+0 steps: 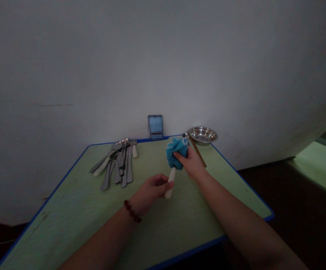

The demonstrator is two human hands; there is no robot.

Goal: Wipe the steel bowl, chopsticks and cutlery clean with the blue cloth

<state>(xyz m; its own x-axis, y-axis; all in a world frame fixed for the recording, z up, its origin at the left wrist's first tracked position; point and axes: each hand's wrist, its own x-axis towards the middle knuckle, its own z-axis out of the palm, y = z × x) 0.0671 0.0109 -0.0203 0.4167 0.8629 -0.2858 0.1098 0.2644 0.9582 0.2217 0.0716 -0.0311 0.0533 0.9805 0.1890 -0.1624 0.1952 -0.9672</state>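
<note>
My left hand [151,192] is closed round the white handle [169,183] of a piece of cutlery, held above the green table [75,213]. My right hand [190,162] grips a blue cloth [175,152] wrapped round the upper end of that same piece, so its head is hidden. A red bead bracelet [132,212] is on my left wrist.
A pile of several metal knives, forks and spoons [117,161] lies at the table's far left. A steel bowl [202,135] stands at the far right corner, with brown chopsticks [199,153] beside it. A small blurred card [155,127] leans on the white wall. Another green surface [317,165] is at right.
</note>
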